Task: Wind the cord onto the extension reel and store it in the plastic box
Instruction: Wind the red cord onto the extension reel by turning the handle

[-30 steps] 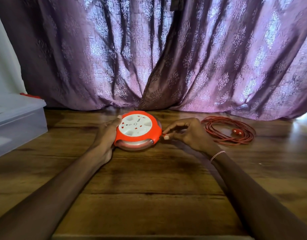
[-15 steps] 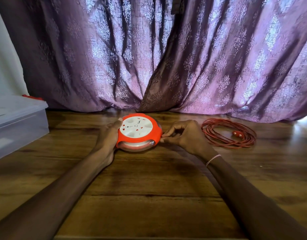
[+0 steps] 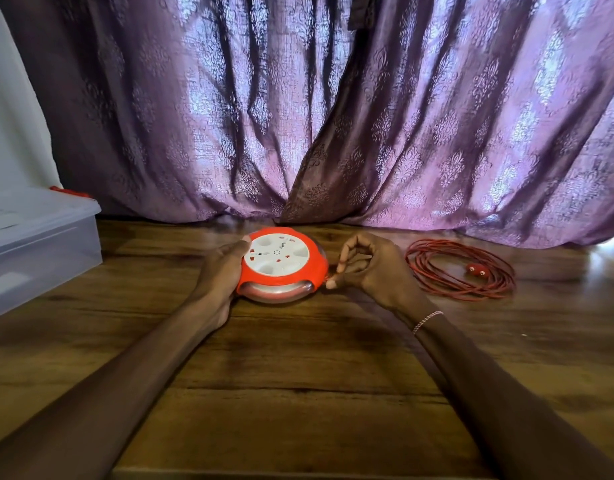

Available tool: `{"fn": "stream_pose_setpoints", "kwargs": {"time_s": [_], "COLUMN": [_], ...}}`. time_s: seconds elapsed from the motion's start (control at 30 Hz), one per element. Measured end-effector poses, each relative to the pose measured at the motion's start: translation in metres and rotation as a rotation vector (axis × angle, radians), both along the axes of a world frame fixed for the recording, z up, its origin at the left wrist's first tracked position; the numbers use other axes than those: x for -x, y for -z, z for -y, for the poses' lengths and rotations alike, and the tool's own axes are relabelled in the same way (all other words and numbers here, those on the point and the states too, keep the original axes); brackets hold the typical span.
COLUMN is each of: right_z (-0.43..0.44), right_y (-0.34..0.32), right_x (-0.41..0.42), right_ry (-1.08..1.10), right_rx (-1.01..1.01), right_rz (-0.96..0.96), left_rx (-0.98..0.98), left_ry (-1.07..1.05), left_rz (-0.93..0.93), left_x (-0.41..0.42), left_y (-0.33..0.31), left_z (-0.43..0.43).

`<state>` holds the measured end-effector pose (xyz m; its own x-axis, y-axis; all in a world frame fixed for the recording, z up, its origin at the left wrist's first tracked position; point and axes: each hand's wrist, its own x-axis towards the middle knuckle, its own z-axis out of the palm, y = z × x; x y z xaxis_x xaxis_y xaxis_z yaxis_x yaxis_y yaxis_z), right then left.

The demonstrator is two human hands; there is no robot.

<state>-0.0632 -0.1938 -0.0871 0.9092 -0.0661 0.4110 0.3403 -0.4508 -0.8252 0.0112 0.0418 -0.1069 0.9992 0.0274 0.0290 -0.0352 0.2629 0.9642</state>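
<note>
**Reel held, cord still loose on the table**

The plastic box (image 3: 39,251) sits far to my left on the wooden table (image 3: 298,375), with its lid on. It looks light and see-through, so I think it will be easy to open and fill.

The cord (image 3: 437,265) lies in a loose pile on my right, well apart from the box. It is thin and floppy and could tangle, so I would feed it slowly, close to the reel.

The reel (image 3: 281,265) is in the middle. It looks hard, smooth and not heavy. Its round rim is the best place to hold.

My left hand (image 3: 222,271) grips that rim, thumb on top. My right hand (image 3: 371,268) is at the other edge, fingers curled. Thumb and first finger seem to pinch the cord where it goes in.

The plug (image 3: 475,270) rests on the pile.

Half a second ago my right fingers lay lower against the reel. Now they arch up. The reel and pile have not moved.
</note>
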Motion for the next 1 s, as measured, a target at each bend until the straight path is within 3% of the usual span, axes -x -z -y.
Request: {"fn": "stream_pose_setpoints", "kwargs": {"time_s": [0.17, 0.37, 0.77, 1.0], "right_z": [-0.004, -0.004, -0.011, -0.009], "right_y": [-0.003, 0.001, 0.007, 0.001], "right_x": [0.007, 0.003, 0.004, 0.008], "right_ry": [0.033, 0.009, -0.001, -0.09], "right_rx": [0.105, -0.086, -0.129, -0.228], "right_rz": [0.009, -0.052, -0.15, -0.2], "left_rx": [-0.063, -0.067, -0.237, -0.114], "left_ry": [-0.005, -0.005, -0.1, -0.126], "left_rz": [0.022, 0.046, 0.222, 0.155], "left_x": [-0.002, -0.006, -0.012, -0.015], "left_y": [0.002, 0.001, 0.01, 0.007], "left_z": [-0.001, -0.002, -0.001, -0.005]}}
